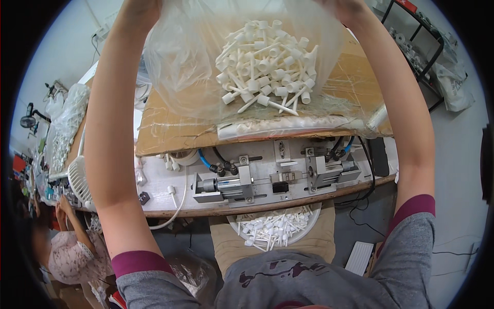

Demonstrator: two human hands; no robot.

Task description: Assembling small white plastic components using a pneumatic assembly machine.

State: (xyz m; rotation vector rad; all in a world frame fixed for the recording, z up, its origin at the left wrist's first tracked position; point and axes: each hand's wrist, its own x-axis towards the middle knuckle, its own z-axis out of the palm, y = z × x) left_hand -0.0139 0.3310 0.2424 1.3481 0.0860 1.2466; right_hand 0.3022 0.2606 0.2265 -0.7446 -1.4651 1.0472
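The long table (154,185) is the biggest thing here, and a wide brown sheet of cardboard (164,131) covers its far part. On the cardboard sits a big see-through bag (180,67), between the two arms. To handle it well, I think both sides should be held up evenly, so it does not tip and spill. Thin plastic can slip or rip, so slow, gentle pulls seem best. On the near side of the cardboard is a metal machine (247,180), and the bag should be kept off its parts and its blue tubes (205,159). A round bowl (315,219) full of white pieces rests on the person's lap, so the knees should stay still. The left hand (149,7) and the right hand (343,7) are up by the bag's two sides, cut off by the top edge, so I cannot tell if their fingers are spread or pinching the plastic. Smallest are the white sticks with fat heads (265,67), heaped and seemingly inside the bag; a loose heap like that could roll out fast.
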